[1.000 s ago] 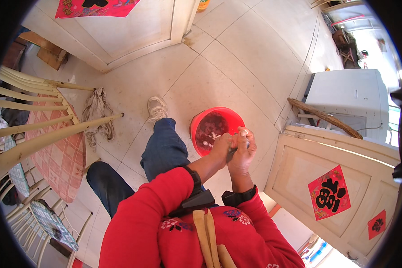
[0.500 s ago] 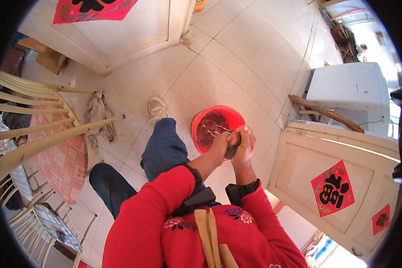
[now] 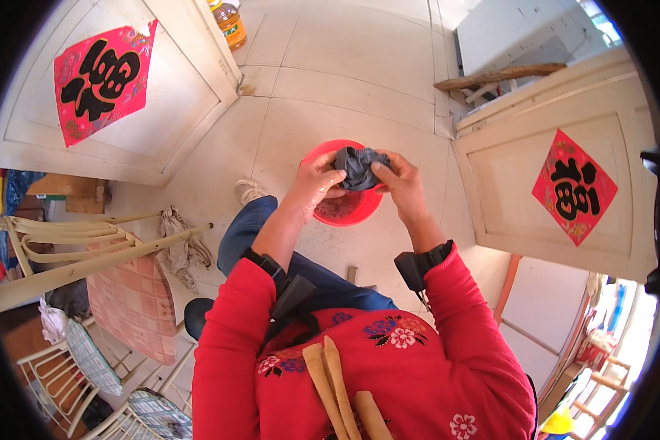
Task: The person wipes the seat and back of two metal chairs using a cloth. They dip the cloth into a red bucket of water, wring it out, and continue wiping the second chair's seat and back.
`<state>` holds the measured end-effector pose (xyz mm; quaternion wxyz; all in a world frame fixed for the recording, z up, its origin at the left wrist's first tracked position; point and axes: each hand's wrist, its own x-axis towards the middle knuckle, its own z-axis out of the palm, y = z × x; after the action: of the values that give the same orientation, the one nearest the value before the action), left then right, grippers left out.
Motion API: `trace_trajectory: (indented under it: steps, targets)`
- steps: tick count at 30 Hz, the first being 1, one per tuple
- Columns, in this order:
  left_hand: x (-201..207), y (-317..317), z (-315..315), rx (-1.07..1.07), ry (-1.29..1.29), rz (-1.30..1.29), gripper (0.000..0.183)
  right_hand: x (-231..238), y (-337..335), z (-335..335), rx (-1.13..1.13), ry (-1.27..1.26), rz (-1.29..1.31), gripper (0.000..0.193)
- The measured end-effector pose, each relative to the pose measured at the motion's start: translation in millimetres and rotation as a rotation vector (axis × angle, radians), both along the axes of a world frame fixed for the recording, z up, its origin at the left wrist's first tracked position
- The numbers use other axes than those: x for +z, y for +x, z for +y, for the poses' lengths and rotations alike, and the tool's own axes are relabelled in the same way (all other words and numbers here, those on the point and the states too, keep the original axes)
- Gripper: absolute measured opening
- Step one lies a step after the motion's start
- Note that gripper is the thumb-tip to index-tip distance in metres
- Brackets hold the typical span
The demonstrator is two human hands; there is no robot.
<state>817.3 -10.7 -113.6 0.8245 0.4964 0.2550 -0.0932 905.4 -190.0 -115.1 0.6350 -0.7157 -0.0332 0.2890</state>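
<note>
Gripping: both bare hands close on a bunched dark grey cloth [image 3: 357, 166], left hand [image 3: 317, 181] on its left end, right hand [image 3: 401, 183] on its right end, fingers curled tight into the fabric.
Cloth position: held in the air between the hands, directly over the far rim of a round red plastic basin [image 3: 342, 209]; not touching the basin as far as the view shows.
Basin: sits on the floor just past the person's knee in blue denim; inner wall looks wet or speckled, contents not clear.
Risk, drip: if the cloth is wet, which I judge likely, water falling outside the rim would wet the tiles, because the bundle hangs near the basin's edge rather than over its middle.
Risk, slip: a wet tile next to the pale shoe [image 3: 251, 191] could make footing poor.
Risk, tip: a knee or hand pressing the rim could tilt the light basin.
Surface: pale beige floor tiles [image 3: 345, 66], large, with dark grout lines and a stain near the door corner.
Room: cream panelled door [image 3: 176, 95] at left bearing a red paper diamond with a black character; a second cream door [image 3: 565, 183] at right with a similar one; amber bottle [image 3: 229, 20] by the far corner; pale wooden chairs [image 3: 73, 249] and a crumpled rag [image 3: 180, 246] at left.
</note>
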Motion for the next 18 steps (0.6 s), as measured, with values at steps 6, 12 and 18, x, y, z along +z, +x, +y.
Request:
trace_trajectory:
  steps: [6,12,18]
  targets:
    - [46.8,-7.4,-7.0,-0.212,0.274,0.107,0.036,34.2,-1.5,-13.2,-0.123,0.233,-0.125,0.039]
    - [41.8,-22.4,-20.4,-0.206,0.560,-0.021,0.028,47.0,-14.4,-26.3,0.007,0.145,-0.191,0.043]
    - [41.2,-28.9,-17.6,0.037,0.571,-0.069,0.027,26.2,-4.2,-43.4,0.046,-0.022,-0.212,0.040]
